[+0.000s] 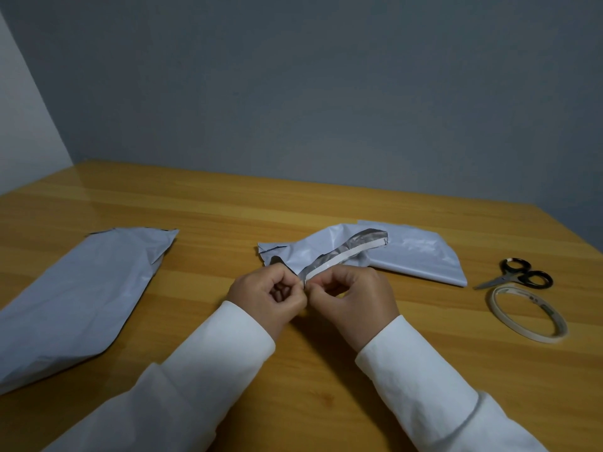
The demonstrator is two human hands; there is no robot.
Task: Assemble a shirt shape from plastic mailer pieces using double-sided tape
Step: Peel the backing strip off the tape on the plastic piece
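A narrow grey mailer strip with a white band of double-sided tape along its edge rises from my hands toward the back right. My left hand and my right hand meet at the strip's near end, and both pinch it with fingertips and thumbs. Behind the strip lies a crumpled white mailer piece. A long white mailer piece lies flat at the left. The tape roll rests flat at the right.
Black-handled scissors lie just behind the tape roll at the right. The wooden table reaches back to a grey wall. White sleeves cover both my forearms at the bottom.
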